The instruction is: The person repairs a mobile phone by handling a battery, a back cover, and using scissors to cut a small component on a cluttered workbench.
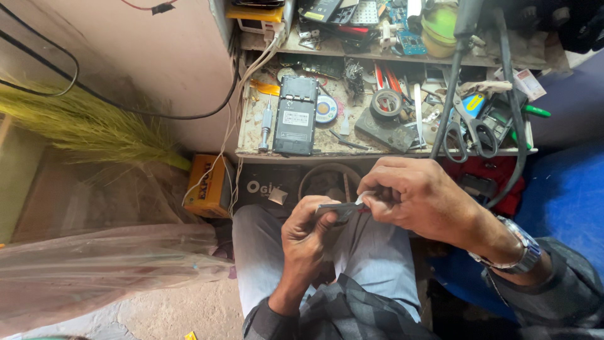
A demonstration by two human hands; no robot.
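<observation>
Two hands are in view, both over the person's lap in front of the workbench [377, 153]. The left hand [306, 236] is curled closed around one small flat metal part [336, 208], thumb on top, with the part's end sticking out toward the right hand. The right hand [418, 195] is pinched closed, fingertips [368, 196] gripping one thin tool at the edge of that part; what kind of tool cannot be told, as the fingers cover most of it. One wristwatch [519, 249] with a metal band sits on the right wrist. The metal part is held just above the knees, below the front edge of the bench and well apart from everything on it. On the bench surface: one phone [296, 115] lying face down with its back cover off, one small screwdriver [267, 126] just beside it on the left, one round tin [326, 109] on its right, one roll of tape [386, 102], one pair of scissors [469, 129], and one green-handled tool [536, 111] at the right edge. An upper shelf holds loose circuit boards and parts, too crowded to count. Two dark cables [513, 94] hang down across the bench at the right. On the floor at the left stands one orange box [209, 186], with one straw broom [88, 126] leaning against the wall and one clear plastic sheet [107, 264] spread below.
</observation>
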